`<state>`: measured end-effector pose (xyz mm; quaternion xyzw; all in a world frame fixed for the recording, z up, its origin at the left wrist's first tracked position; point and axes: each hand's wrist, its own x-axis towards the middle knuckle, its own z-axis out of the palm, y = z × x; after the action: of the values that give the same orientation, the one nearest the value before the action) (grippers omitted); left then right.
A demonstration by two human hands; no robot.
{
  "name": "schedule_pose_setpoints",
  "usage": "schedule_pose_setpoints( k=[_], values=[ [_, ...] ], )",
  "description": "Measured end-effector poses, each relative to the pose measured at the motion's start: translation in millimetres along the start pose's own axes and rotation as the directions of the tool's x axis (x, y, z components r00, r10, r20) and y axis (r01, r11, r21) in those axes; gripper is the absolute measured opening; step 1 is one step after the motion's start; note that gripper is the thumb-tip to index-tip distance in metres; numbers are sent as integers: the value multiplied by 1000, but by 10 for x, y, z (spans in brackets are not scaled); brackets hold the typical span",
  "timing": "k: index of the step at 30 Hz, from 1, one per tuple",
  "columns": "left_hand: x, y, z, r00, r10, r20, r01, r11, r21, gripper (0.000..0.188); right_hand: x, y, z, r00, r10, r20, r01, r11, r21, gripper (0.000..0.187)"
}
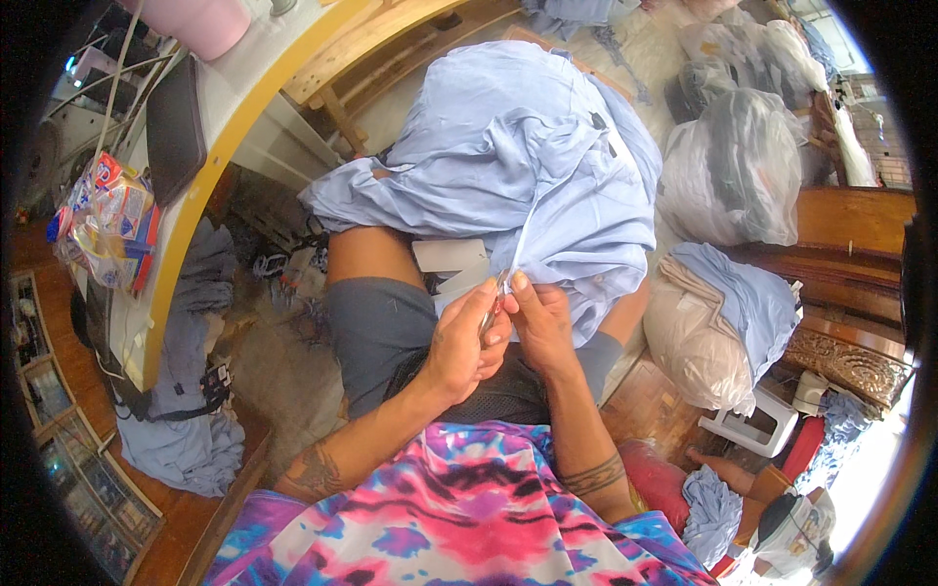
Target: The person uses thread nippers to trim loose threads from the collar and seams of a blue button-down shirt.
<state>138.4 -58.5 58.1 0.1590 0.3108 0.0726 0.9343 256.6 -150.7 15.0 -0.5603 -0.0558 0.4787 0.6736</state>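
Note:
A pale blue garment lies bunched over my knees. My left hand is closed around a small metal tool, which looks like thread snips, its tip at the cloth's edge. My right hand pinches the blue fabric edge right beside the tool, thumb up. A thin light thread runs from my fingers up across the garment. White card tags rest on my left thigh, just left of my hands.
A yellow-edged table curves along the left, with a bag of packets hanging by it. Clear plastic sacks of clothing stand at the right, a cushion with blue cloth below them. More blue garments lie on the floor at the left.

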Motion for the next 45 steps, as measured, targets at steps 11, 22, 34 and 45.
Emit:
schedule_pose_setpoints(
  k=[11, 22, 34, 45],
  values=[
    [-15, 12, 35, 997, 29, -65, -22, 994, 107, 35, -44, 27, -35, 1000, -20, -9, 19, 999, -47, 27],
    [-29, -11, 23, 995, 59, -75, -46, 984, 173, 35, -53, -52, -5, 996, -76, 35, 79, 992, -98, 27],
    [-53, 13, 23, 990, 141, -24, -127, 941, 315, 37, -112, -45, 61, 1000, 11, -1, -11, 983, 182, 19],
    [-126, 62, 88, 984, 178, -4, -167, 928, 332, 32, -181, -159, 57, 986, 81, 146, -114, 966, 231, 19]
  ],
)
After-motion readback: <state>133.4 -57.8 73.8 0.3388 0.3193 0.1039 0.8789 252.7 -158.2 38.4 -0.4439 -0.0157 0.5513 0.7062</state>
